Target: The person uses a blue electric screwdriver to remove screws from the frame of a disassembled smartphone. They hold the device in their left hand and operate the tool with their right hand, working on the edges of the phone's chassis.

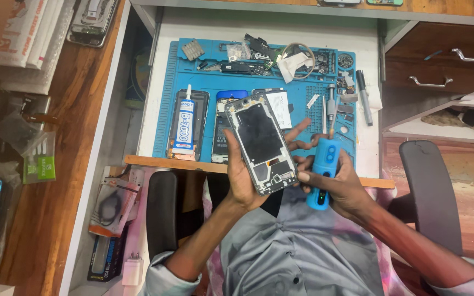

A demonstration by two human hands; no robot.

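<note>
My left hand holds an opened smartphone from below, its back removed and dark inner parts showing, tilted above the table's front edge. My right hand grips a blue electric screwdriver, its bit pointing up beside the phone's right side. Two fingers of the right hand reach toward the phone's lower right edge. Both hands hover over my lap, in front of a blue work mat.
On the mat lie a glue tube on a phone, another opened phone, a white battery piece, small tools, a pen and loose parts. Drawers stand at right, a chair armrest beside me, boxes at lower left.
</note>
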